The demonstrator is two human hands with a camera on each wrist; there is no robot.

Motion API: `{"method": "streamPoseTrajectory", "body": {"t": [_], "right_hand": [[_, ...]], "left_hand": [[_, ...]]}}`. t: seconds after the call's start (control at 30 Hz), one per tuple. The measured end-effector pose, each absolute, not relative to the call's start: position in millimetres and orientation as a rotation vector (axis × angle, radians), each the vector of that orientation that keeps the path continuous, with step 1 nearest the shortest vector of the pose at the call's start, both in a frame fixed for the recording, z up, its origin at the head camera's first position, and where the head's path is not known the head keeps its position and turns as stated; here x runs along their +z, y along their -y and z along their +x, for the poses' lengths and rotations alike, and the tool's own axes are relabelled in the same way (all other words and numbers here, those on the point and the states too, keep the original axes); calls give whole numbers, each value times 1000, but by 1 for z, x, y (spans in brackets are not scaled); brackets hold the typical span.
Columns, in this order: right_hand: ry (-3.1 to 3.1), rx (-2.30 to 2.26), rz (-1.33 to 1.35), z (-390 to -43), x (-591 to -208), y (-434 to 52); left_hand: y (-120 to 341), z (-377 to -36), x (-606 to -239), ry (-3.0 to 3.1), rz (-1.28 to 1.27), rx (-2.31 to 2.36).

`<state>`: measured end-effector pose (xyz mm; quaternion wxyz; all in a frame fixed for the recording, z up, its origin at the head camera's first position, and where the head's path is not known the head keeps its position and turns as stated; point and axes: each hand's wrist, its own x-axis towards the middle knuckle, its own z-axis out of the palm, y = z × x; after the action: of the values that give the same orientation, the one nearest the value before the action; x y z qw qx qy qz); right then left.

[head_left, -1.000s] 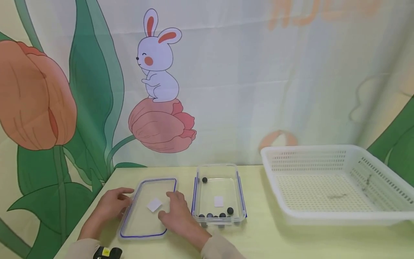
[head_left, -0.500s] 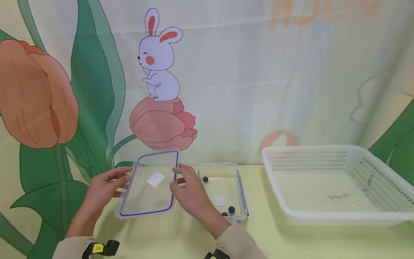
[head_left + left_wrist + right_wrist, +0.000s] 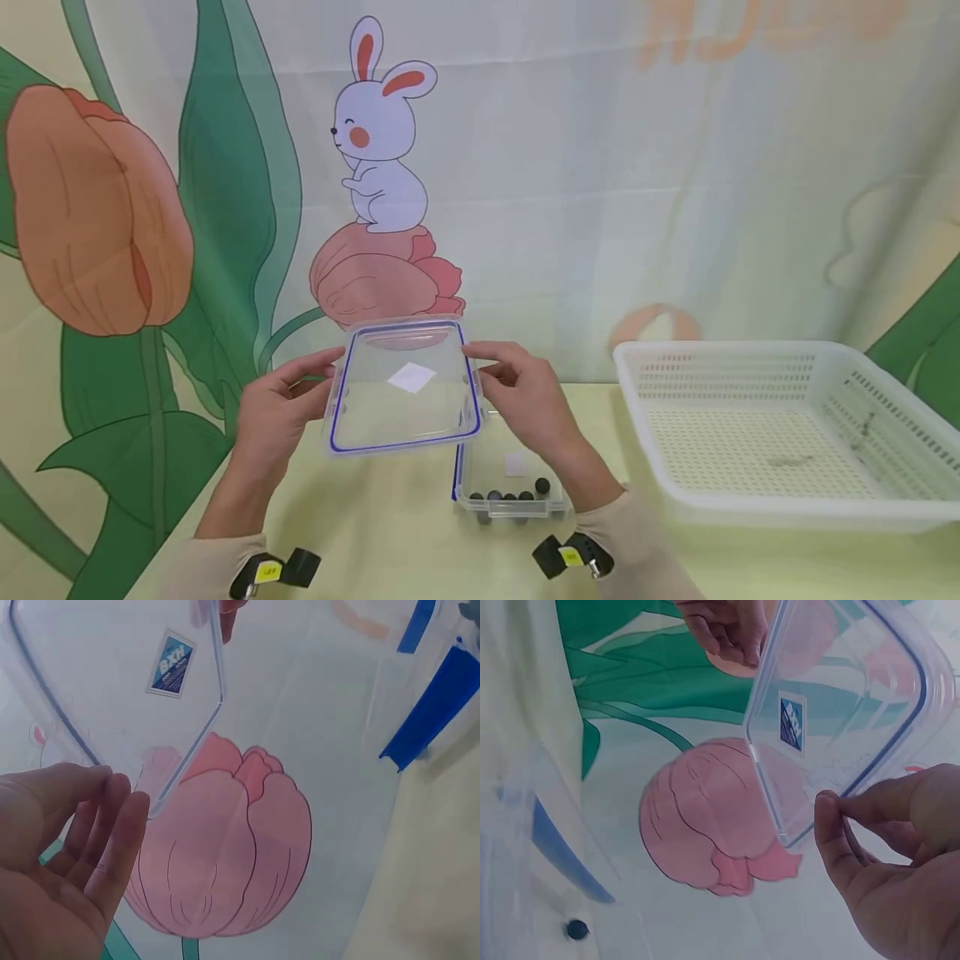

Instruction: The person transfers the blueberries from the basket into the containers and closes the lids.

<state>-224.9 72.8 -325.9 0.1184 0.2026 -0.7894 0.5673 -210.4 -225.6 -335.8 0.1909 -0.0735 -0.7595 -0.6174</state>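
Observation:
Both hands hold up a clear plastic lid (image 3: 375, 400) with a blue seal round its edge. The left hand (image 3: 281, 408) pinches its left edge, and the right hand (image 3: 528, 400) pinches the right edge. In the left wrist view a small blue label (image 3: 172, 664) shows on the lid. Behind and below the lid, on the table, sits a clear plastic container (image 3: 459, 475) with blue side clips; the lid and right hand overlap part of it. Several dark balls gather at its near end, one ball (image 3: 542, 485) slightly apart, near a white square (image 3: 516, 464).
A large white perforated basket (image 3: 720, 498) stands on the right of the pale yellow table (image 3: 360, 525). Right behind the table hangs a printed curtain (image 3: 540, 208) with a rabbit and tulips.
From lying on the table at the left, the lid has been lifted by both hands. It has since moved right, and now partly covers the container in the head view.

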Motion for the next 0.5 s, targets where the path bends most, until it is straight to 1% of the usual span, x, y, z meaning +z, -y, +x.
{"method": "streamPoseTrajectory", "body": {"t": [0.1, 0.33, 0.5], "right_hand": [[2322, 1662, 589, -225, -322, -89], [2319, 1604, 692, -224, -323, -128], [2309, 1546, 640, -223, -322, -148]], "left_hand": [[212, -212, -334, 2113, -224, -1706], [183, -217, -329, 2098, -249, -1717], [156, -221, -324, 2083, -203, -1758]]}}
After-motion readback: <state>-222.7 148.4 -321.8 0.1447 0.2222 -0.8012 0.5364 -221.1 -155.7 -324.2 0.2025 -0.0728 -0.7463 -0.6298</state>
